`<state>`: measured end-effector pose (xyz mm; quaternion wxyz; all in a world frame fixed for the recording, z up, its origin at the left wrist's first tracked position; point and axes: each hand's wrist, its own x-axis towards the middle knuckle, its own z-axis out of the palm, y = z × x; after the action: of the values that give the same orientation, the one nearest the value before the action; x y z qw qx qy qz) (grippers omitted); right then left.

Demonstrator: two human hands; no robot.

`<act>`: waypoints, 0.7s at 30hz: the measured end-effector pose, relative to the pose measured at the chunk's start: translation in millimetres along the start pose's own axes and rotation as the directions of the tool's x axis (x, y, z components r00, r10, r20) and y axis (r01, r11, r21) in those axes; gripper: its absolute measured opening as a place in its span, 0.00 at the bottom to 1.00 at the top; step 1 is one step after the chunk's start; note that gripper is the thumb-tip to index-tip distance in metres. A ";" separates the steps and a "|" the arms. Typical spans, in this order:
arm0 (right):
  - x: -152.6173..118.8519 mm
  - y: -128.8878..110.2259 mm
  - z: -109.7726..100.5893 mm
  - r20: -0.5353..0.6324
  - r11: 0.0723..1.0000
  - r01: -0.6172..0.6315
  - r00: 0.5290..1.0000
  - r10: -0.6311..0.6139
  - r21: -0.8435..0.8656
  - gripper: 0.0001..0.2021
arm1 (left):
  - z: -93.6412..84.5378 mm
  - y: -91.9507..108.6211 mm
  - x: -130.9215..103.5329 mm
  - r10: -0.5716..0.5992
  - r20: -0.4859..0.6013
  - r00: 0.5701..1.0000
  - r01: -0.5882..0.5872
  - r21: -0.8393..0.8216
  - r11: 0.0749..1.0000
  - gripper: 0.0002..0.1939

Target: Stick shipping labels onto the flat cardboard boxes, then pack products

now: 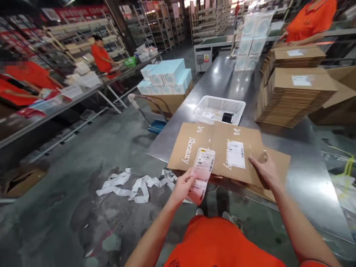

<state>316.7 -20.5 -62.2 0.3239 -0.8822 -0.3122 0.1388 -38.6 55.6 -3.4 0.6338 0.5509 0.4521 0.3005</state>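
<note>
My left hand (182, 188) pinches a strip of printed shipping labels (204, 167), which hangs over the near edge of a flattened cardboard box (217, 142). White "beauty" lettering marks this box. On its right panel lies a stuck-on shipping label (236, 154). At the box's right edge, my right hand (267, 170) is closed with the thumb on top of the cardboard; its other fingers are partly hidden. More flat cardboard (279, 163) shows beneath, resting on the metal table (311, 178).
Behind the box stands a white plastic basket (203, 104) with a black item inside. Stacked labelled cartons (294, 94) rise at the right. Blue-white boxes (167, 74) sit beside the table, near a hand truck (157, 126). Crumpled paper strip (141, 187) litters the floor. Co-workers in orange stand around.
</note>
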 end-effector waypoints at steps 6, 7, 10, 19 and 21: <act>2.3 99.1 -32.0 -0.001 0.940 -0.281 0.958 0.287 -0.194 0.40 | 8.7 -7.4 -10.6 -0.118 -0.053 0.992 0.116 -0.032 0.993 0.25; 1.5 87.3 -32.2 0.007 0.952 -0.193 0.980 0.201 -0.236 0.40 | 12.9 -7.8 -16.8 -0.150 -0.041 0.988 0.149 -0.042 0.988 0.26; -5.0 4.1 -26.3 0.172 0.972 0.226 0.957 -0.233 0.059 0.38 | 28.4 -10.1 -35.2 -0.181 -0.001 0.983 0.181 -0.027 0.983 0.26; -74.7 -161.6 22.9 0.640 0.765 0.308 0.421 -0.642 0.565 0.19 | 21.8 15.2 -42.6 0.037 -0.113 0.993 -0.053 -0.141 0.989 0.33; -84.0 -161.9 34.7 0.608 0.727 0.411 0.399 -0.686 0.551 0.18 | 18.3 26.5 -30.1 0.027 -0.189 0.982 -0.052 -0.133 0.990 0.25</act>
<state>162.2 38.9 21.8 0.3164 -0.5085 -0.6700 0.4387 -31.4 26.9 29.2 0.6191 0.4843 0.4766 0.3937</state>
